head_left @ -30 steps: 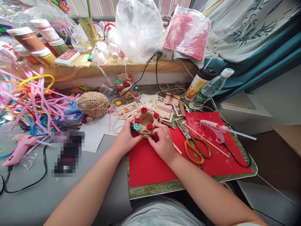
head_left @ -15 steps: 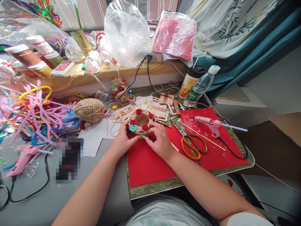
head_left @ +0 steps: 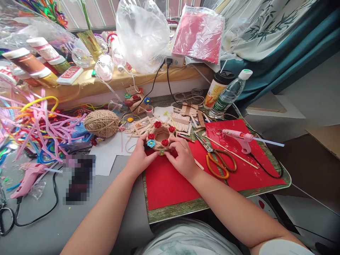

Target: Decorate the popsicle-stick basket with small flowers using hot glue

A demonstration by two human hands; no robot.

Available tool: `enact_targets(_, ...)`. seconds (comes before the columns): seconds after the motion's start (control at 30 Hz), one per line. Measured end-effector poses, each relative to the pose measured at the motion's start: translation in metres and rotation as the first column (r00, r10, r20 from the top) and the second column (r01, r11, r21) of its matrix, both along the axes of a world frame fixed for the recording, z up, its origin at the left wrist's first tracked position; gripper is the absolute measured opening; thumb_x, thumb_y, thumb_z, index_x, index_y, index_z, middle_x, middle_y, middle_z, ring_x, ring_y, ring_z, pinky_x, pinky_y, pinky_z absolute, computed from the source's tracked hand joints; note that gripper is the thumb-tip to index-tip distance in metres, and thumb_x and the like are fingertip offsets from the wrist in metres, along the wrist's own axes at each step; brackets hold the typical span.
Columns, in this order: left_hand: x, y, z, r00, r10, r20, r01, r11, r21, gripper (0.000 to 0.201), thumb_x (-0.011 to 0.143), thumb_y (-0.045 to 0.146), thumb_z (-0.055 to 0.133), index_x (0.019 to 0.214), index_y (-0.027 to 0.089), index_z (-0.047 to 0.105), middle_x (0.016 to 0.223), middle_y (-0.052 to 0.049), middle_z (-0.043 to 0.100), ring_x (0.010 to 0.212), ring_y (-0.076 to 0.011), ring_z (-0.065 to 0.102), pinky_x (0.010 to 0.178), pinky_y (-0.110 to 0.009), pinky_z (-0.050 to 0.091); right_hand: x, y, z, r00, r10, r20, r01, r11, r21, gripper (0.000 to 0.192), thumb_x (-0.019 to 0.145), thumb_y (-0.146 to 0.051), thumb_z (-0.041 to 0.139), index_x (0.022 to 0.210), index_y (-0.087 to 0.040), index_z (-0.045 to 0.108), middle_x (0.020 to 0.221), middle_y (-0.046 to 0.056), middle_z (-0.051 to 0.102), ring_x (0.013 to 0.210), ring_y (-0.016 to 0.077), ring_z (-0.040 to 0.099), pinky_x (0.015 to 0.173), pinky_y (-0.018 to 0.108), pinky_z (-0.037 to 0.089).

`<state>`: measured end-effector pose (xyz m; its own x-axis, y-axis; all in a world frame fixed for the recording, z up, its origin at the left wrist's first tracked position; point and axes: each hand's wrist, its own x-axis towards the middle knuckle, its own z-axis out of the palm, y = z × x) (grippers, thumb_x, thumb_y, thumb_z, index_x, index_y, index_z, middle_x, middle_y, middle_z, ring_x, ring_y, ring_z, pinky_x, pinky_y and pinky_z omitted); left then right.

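Both hands hold a small twine-wrapped pot [head_left: 156,146] with an open top, above the red paper [head_left: 170,184]. Several red roses [head_left: 165,142] sit around its rim, with a blue flower [head_left: 151,143] at the left front. My left hand [head_left: 141,157] is closed on the pot's left side, its thumb reaching to the front. From the right, my right hand [head_left: 181,157] grips the opposite side. The two thumbs nearly meet at a small green and yellow piece [head_left: 161,153] on the pot's front; its exact shape is hard to make out.
Orange-handled scissors [head_left: 215,156], a thin stick [head_left: 231,152] and a pink glue gun [head_left: 239,136] lie to the right. A twine ball [head_left: 101,123] rests at the left, near tangled pipe cleaners [head_left: 39,124]. Behind stand a water bottle [head_left: 228,95] and a lidded cup [head_left: 216,88].
The camera view has shifted slightly. Both hands keep their hold on the pot, with the thumbs still at its front; little else differs.
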<state>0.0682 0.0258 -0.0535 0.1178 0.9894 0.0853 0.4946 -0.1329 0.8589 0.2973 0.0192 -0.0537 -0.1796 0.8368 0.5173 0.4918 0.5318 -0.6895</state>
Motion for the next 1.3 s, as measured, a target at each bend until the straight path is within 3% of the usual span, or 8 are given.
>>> enact_targets(0.2, -0.003, -0.002, 0.005, 0.998, -0.059, 0.002, 0.059, 0.998, 0.008, 0.094, 0.087, 0.045, 0.081, 0.164, 0.028, 0.030, 0.167, -0.015, 0.041, 0.155, -0.0350, 0.044, 0.128, -0.055, 0.038, 0.004, -0.006, 0.009, 0.999, 0.044, 0.010, -0.044, 0.999, 0.001, 0.023, 0.089, -0.019, 0.074, 0.103, -0.026, 0.058, 0.137, 0.013, 0.064, 0.133, 0.0315, 0.060, 0.112, 0.052, 0.050)
enact_targets(0.37, -0.004, -0.004, 0.009, 0.995, -0.063, -0.077, 0.061, 0.998, -0.027, 0.117, 0.082, 0.050, 0.086, 0.171, 0.030, 0.012, 0.177, -0.014, 0.025, 0.163, -0.0363, 0.030, 0.133, -0.054, 0.030, 0.012, -0.011, 0.010, 0.997, -0.079, -0.019, 0.080, 0.996, 0.027, 0.025, 0.088, -0.014, 0.069, 0.108, -0.026, 0.058, 0.130, 0.014, 0.060, 0.130, 0.0312, 0.060, 0.110, 0.052, 0.051)
enact_targets(0.5, -0.004, -0.003, 0.008, 0.984, -0.044, -0.172, 0.041, 0.999, -0.020, 0.131, 0.076, 0.051, 0.091, 0.172, 0.029, 0.005, 0.178, -0.015, 0.022, 0.165, -0.0370, 0.025, 0.134, -0.054, 0.026, 0.020, -0.012, 0.008, 0.992, -0.127, -0.006, 0.126, 0.989, -0.077, 0.014, 0.088, -0.016, 0.067, 0.094, -0.025, 0.058, 0.098, 0.007, 0.065, 0.095, 0.0251, 0.067, 0.084, 0.039, 0.057)
enact_targets(0.63, -0.004, -0.001, 0.008, 0.979, -0.048, -0.196, 0.047, 0.999, -0.011, 0.129, 0.077, 0.048, 0.090, 0.172, 0.028, 0.006, 0.177, -0.015, 0.024, 0.164, -0.0363, 0.027, 0.134, -0.054, 0.027, 0.019, -0.016, 0.004, 0.999, 0.045, 0.007, -0.042, 0.966, -0.255, 0.013, 0.096, -0.025, 0.069, 0.084, -0.024, 0.062, 0.071, -0.002, 0.065, 0.062, 0.0158, 0.062, 0.063, 0.029, 0.050)
enact_targets(0.73, -0.004, -0.001, 0.008, 0.980, -0.062, -0.190, 0.060, 0.998, -0.014, 0.126, 0.078, 0.048, 0.089, 0.172, 0.029, 0.007, 0.178, -0.014, 0.023, 0.165, -0.0357, 0.025, 0.134, -0.053, 0.027, 0.012, -0.017, 0.000, 0.992, 0.115, 0.045, -0.100, 0.962, -0.256, 0.005, 0.099, -0.029, 0.069, 0.098, -0.024, 0.069, 0.075, -0.001, 0.073, 0.064, 0.0160, 0.068, 0.064, 0.028, 0.051)
enact_targets(0.87, -0.004, -0.001, 0.009, 0.984, -0.063, -0.168, 0.063, 0.998, -0.009, 0.122, 0.081, 0.047, 0.087, 0.172, 0.030, 0.008, 0.178, -0.013, 0.024, 0.164, -0.0353, 0.026, 0.134, -0.053, 0.028, 0.003, -0.013, -0.003, 0.987, 0.101, 0.123, -0.080, 0.983, -0.165, 0.008, 0.101, -0.029, 0.069, 0.106, -0.023, 0.070, 0.086, 0.003, 0.080, 0.076, 0.0193, 0.075, 0.072, 0.029, 0.054)
enact_targets(1.3, -0.004, -0.001, 0.006, 0.982, -0.053, -0.181, 0.055, 0.998, 0.009, 0.122, 0.079, 0.046, 0.087, 0.172, 0.030, 0.009, 0.177, -0.013, 0.024, 0.163, -0.0359, 0.029, 0.133, -0.053, 0.030, 0.002, -0.010, -0.005, 0.945, 0.134, 0.297, -0.108, 0.989, -0.101, 0.018, 0.099, -0.017, 0.064, 0.082, -0.023, 0.069, 0.075, 0.001, 0.072, 0.070, 0.0169, 0.067, 0.071, 0.028, 0.047)
